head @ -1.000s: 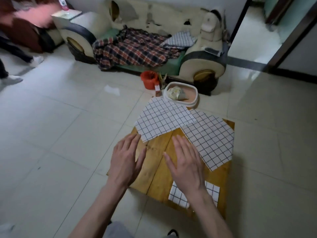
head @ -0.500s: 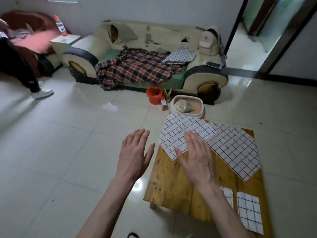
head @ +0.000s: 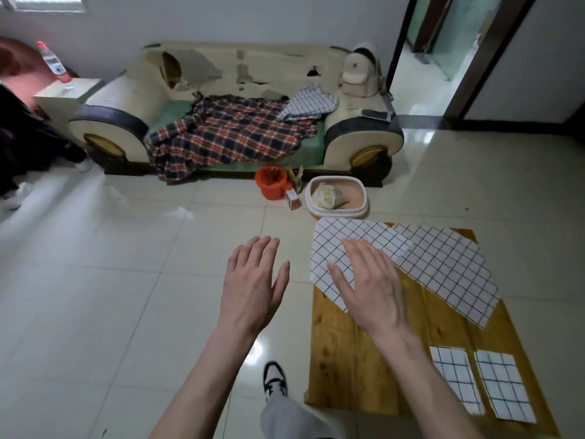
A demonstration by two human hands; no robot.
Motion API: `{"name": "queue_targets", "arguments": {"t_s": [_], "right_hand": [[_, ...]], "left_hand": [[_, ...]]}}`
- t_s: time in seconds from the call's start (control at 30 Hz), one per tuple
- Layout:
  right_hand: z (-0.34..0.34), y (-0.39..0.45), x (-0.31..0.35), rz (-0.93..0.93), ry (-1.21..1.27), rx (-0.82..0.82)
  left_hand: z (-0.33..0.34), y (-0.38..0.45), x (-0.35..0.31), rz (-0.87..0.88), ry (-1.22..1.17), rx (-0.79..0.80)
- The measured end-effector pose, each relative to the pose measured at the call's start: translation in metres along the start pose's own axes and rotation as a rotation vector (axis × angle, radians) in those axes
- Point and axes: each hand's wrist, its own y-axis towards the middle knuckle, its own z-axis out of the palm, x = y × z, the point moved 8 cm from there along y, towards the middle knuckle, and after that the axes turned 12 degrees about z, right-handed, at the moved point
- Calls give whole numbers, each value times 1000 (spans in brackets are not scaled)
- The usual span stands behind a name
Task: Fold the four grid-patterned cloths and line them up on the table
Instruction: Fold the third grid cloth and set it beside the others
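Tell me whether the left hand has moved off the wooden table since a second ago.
Yes. The left hand was over the wooden table near its left edge; now it hovers over the floor tiles, left of that edge, fingers straight.

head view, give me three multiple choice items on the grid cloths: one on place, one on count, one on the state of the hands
1. Where do the two folded cloths lie on the table?
A. near right corner
B. far left corner
C. on the floor

2. How many grid cloths on the table are unfolded?
A. none
B. two
C. four

3. What is the right hand doing?
A. pinching a corner
B. making a fist
C. fingers straight over the left unfolded cloth

Answers: 1 A, both small rectangles lie near the close right edge. 2 B, two large sheets lie spread at the far side. 3 C, the fingers are straight, like the left hand over the floor.
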Motion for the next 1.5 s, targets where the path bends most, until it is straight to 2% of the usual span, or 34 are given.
{"name": "queue_targets", "arguments": {"t_s": [0.4, 0.9, 1.23, 1.5], "right_hand": [[62, 102, 6, 270, 29, -81], [110, 183, -15, 600, -88, -79], [140, 240, -19, 966, -64, -72], [135, 264, 8, 1210, -172, -353]], "left_hand": [[68, 125, 78, 210, -110, 46], [162, 257, 92, 513, -296, 158], [227, 357, 97, 827, -455, 273], [260, 421, 100, 1092, -571, 312]]}}
